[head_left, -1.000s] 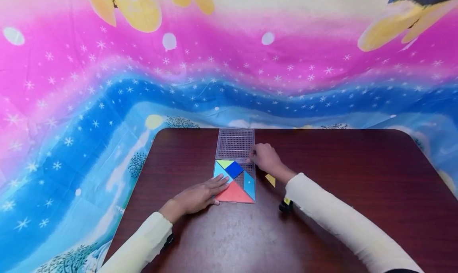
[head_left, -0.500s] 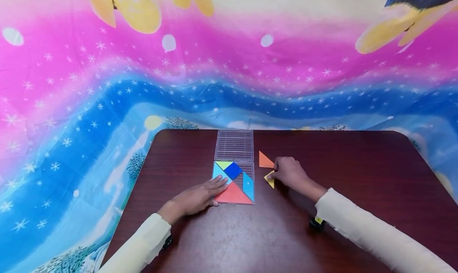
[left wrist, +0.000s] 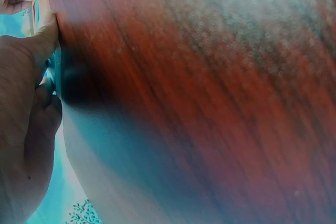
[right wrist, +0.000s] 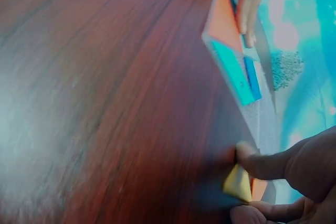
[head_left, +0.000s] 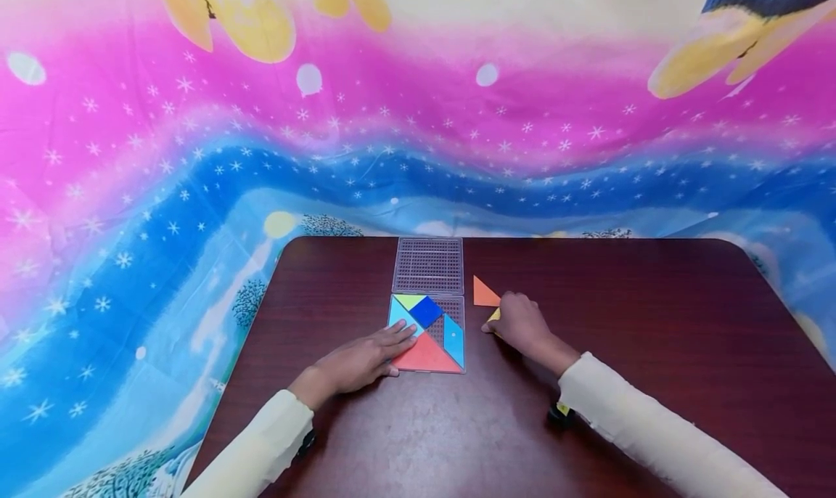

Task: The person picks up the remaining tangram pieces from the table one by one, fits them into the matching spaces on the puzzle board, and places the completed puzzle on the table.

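Observation:
A clear tangram tray [head_left: 453, 305] with a gridded floor lies on the table. In it are a light blue large triangle [head_left: 400, 311], a coral large triangle [head_left: 427, 354], a dark blue square [head_left: 426, 311], a teal parallelogram [head_left: 453, 347] and a lime triangle [head_left: 408, 298]. My left hand [head_left: 362, 350] rests with fairly straight fingers over the light blue and coral pieces. To the tray's right, my right hand [head_left: 525, 325] pinches a small yellow triangle [right wrist: 238, 184] between thumb and finger at the tabletop. Just beyond it lies an orange triangle [head_left: 485, 293].
The gridded lid [head_left: 427, 266] lies flat behind the tray, against it, near the back edge of the dark wooden table [head_left: 620, 302]. A patterned cloth [head_left: 418, 120] hangs behind the table.
My right hand has moved right from the tray's upper right corner to the yellow triangle and closed on it. The orange triangle has come into view. My left hand has stayed put.

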### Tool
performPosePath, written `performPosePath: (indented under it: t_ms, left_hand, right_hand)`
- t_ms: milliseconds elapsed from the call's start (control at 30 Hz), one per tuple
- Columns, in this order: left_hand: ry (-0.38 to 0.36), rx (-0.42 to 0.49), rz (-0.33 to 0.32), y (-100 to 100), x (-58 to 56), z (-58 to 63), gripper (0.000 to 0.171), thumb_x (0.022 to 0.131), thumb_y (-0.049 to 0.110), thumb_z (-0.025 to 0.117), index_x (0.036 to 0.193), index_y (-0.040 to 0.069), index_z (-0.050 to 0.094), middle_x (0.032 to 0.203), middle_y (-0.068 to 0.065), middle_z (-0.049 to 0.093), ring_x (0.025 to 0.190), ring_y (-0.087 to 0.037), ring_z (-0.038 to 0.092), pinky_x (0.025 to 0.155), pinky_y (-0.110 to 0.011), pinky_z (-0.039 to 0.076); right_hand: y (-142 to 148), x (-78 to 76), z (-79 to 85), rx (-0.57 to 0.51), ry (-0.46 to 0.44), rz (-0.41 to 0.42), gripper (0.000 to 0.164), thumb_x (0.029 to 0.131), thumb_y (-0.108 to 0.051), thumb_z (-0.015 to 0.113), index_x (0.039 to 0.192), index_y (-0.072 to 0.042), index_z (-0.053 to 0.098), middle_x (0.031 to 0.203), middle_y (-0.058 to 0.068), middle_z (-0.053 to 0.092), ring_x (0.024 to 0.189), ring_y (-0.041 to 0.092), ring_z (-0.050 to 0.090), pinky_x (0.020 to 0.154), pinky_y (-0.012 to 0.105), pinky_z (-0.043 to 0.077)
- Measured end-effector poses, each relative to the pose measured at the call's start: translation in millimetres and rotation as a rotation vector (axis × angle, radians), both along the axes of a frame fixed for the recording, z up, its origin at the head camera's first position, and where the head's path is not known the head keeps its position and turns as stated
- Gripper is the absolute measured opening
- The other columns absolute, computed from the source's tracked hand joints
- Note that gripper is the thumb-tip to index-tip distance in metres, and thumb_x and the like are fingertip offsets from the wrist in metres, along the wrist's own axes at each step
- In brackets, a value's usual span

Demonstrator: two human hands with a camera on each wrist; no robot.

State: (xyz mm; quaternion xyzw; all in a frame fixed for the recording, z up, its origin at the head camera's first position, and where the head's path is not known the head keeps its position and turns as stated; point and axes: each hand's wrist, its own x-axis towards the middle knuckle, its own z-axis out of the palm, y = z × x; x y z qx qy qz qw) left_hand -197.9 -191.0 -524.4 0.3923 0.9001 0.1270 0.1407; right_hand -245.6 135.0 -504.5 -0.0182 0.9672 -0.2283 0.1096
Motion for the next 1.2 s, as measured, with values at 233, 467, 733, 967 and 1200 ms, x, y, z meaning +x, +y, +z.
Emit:
performPosePath:
  t_ms: [233,467,733,967,1200]
  left_hand:
    - [0.004,-0.004,0.003,0,0.2,-0.1,0.066,0.105,0.037,0.056,0.163,0.022,0.028,0.173,0.004,0.020,0.161,-0.021,0.015,0.123,-0.042,0.037]
    - [0.003,-0.003,0.001,0,0.4,-0.3,0.066,0.105,0.037,0.056,0.163,0.021,0.029,0.173,0.003,0.020,0.161,-0.021,0.016,0.123,-0.043,0.037]
    - [0.019,-0.015,-0.001,1,0.3,-0.1,0.065,0.106,0.036,0.056,0.163,0.021,0.029,0.173,0.003,0.020,0.161,-0.021,0.016,0.123,-0.042,0.036]
    - [0.008,-0.010,0.002,1,0.0,0.2,0.066,0.105,0.037,0.056,0.163,0.021,0.029,0.173,0.004,0.020,0.161,-0.020,0.016,0.123,-0.042,0.036]
    - [0.004,-0.011,0.008,1,0.5,1.1,0.066,0.105,0.037,0.056,0.163,0.021,0.028,0.173,0.004,0.020,0.161,-0.021,0.016,0.123,-0.043,0.036]
  right_hand:
    - [3,-4.3,0.1,0.006,-0.020,0.008,0.051,0.085,-0.019,0.086,0.054,-0.014,0.045,0.051,-0.001,0.034,0.050,0.018,0.044,0.051,0.026,0.035]
    - [5,-11.9,1.4,-0.002,-0.119,-0.012,0.054,0.085,-0.017,0.084,0.052,-0.016,0.042,0.050,-0.002,0.033,0.050,0.019,0.046,0.051,0.028,0.038]
    - [9,-13.9,3.2,-0.028,-0.151,0.020,0.051,0.087,-0.011,0.081,0.053,-0.016,0.044,0.052,-0.003,0.034,0.049,0.016,0.040,0.049,0.026,0.034]
    - [15,-10.2,6.5,-0.153,-0.153,0.022,0.012,0.094,-0.005,0.072,0.092,-0.005,0.060,0.085,0.009,0.059,0.075,0.022,0.056,0.062,0.028,0.046]
    - [20,-13.3,8.5,-0.322,-0.208,0.062,0.011,0.096,0.000,0.068,0.105,0.000,0.060,0.090,0.012,0.060,0.073,0.022,0.058,0.062,0.030,0.050]
